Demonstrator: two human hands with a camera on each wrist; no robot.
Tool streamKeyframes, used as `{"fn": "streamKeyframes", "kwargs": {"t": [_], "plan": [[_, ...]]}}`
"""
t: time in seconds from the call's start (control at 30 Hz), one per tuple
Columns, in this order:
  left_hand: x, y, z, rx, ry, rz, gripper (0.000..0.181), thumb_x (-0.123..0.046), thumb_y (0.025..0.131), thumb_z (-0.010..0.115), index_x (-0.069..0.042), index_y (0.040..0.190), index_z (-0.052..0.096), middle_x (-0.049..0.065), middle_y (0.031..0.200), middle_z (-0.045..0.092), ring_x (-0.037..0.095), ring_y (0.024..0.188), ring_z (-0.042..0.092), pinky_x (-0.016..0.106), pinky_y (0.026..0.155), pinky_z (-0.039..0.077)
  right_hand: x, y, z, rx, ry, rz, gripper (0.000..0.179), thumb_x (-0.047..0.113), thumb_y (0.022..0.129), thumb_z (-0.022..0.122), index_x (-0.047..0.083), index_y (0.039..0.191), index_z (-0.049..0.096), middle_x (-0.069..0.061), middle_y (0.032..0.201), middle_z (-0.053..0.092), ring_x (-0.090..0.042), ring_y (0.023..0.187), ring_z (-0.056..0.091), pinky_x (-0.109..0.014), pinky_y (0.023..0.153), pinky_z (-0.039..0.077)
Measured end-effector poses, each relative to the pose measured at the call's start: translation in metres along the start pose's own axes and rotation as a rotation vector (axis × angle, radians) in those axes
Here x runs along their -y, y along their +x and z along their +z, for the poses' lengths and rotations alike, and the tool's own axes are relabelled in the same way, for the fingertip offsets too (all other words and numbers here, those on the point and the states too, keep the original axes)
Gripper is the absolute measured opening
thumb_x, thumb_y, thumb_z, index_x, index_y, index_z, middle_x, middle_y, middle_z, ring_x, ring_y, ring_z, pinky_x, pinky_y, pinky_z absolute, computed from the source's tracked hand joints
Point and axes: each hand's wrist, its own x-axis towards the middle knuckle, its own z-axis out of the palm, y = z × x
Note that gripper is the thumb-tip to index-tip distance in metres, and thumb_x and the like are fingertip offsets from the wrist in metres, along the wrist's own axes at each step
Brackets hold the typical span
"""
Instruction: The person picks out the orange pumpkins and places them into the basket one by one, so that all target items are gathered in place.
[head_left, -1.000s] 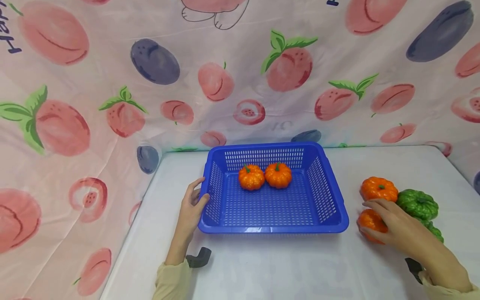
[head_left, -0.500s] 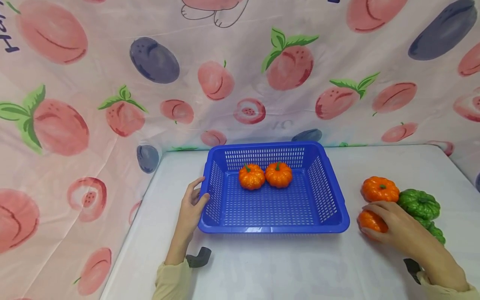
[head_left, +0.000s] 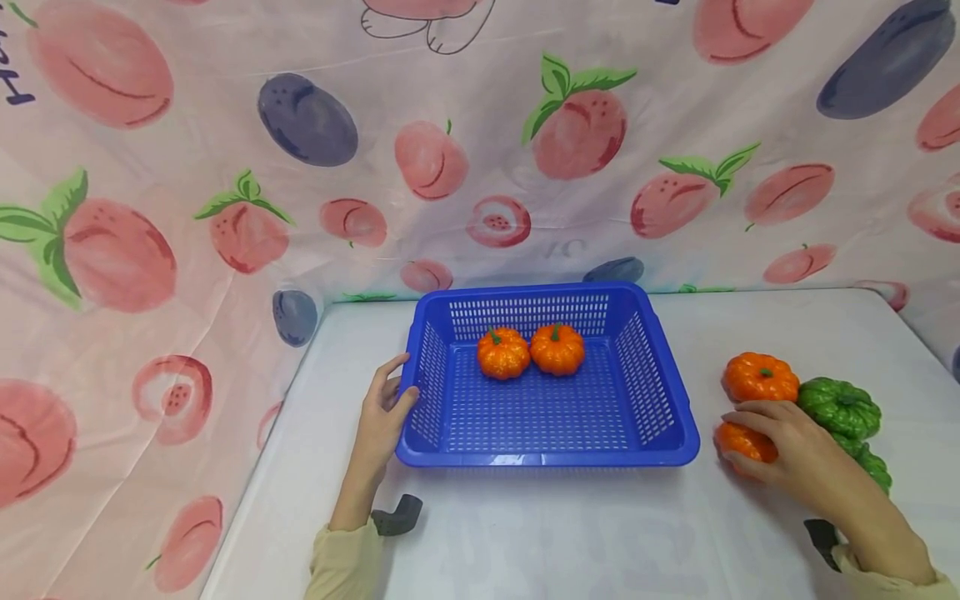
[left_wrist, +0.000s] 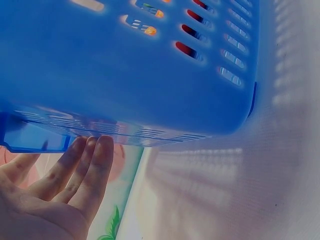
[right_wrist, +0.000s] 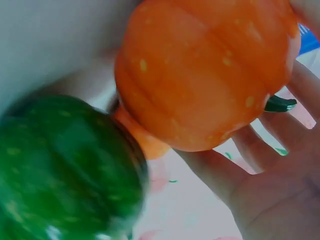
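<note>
A blue plastic basket with slotted walls stands on the white table. My left hand holds its left side, thumb over the rim, and in the left wrist view several fingers reach the outer wall under the rim. Two orange pumpkins sit side by side inside the basket, towards its back. Right of the basket, my right hand grips another orange pumpkin from above. The right wrist view shows that pumpkin large, its green stem towards the palm, fingers round it.
Just behind the gripped pumpkin lies another orange pumpkin. A green pumpkin sits to its right, and a second green one is partly hidden by the right hand. A fruit-patterned cloth hangs behind the table and along its left.
My right hand has stayed round the orange pumpkin, shifting only very slightly. The left hand and the basket have not moved; the head view has shifted a little.
</note>
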Motion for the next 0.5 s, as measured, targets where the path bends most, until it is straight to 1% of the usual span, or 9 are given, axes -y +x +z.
{"fn": "streamKeyframes", "kwargs": {"t": [0.13, 0.33, 0.5], "plan": [[-0.001, 0.000, 0.000, -0.004, 0.003, 0.001, 0.051, -0.012, 0.100, 0.055, -0.024, 0.148, 0.042, 0.019, 0.137, 0.057, 0.034, 0.123, 0.058, 0.051, 0.102, 0.045, 0.004, 0.001, -0.006, -0.053, 0.004, -0.016, 0.046, 0.028, 0.073, 0.087, 0.005, 0.110, 0.072, -0.028, 0.121, 0.059, -0.048, 0.114, 0.049, -0.072, 0.088, 0.042], [0.000, 0.000, 0.000, 0.001, 0.006, 0.012, 0.051, -0.012, 0.101, 0.054, -0.022, 0.149, 0.042, 0.020, 0.138, 0.056, 0.035, 0.124, 0.058, 0.050, 0.101, 0.046, 0.014, 0.004, -0.016, -0.138, 0.004, -0.064, 0.047, 0.022, 0.070, 0.089, 0.005, 0.110, 0.071, -0.026, 0.119, 0.059, -0.046, 0.110, 0.050, -0.072, 0.084, 0.043], [-0.001, -0.001, 0.000, 0.001, -0.003, -0.003, 0.051, -0.012, 0.101, 0.054, -0.025, 0.148, 0.042, 0.018, 0.138, 0.057, 0.033, 0.123, 0.058, 0.052, 0.103, 0.045, 0.021, 0.009, -0.023, -0.166, 0.009, -0.079, 0.047, 0.024, 0.071, 0.088, 0.006, 0.112, 0.071, -0.024, 0.120, 0.059, -0.046, 0.110, 0.051, -0.072, 0.083, 0.043]]}}
